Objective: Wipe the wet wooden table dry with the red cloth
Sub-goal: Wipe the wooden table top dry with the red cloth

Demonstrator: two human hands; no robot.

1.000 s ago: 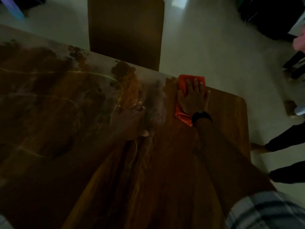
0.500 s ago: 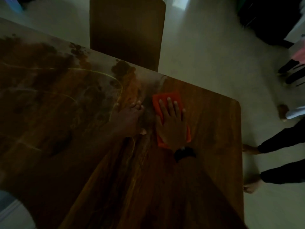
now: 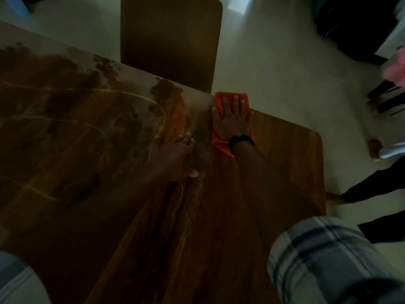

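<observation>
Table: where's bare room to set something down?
Free on the table: right end, from right hand out to the corner; near strip between the arms. Crowded: far edge by the chair, where left hand and cloth sit. Left half: wet.

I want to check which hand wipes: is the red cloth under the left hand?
No, the cloth lies under the right hand, while the left hand rests directly on the table.

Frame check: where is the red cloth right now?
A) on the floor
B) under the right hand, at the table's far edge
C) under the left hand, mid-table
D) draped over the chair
B: the right hand presses flat on the red cloth at the far edge of the table, near the chair; the left hand rests on the tabletop without it.
</observation>
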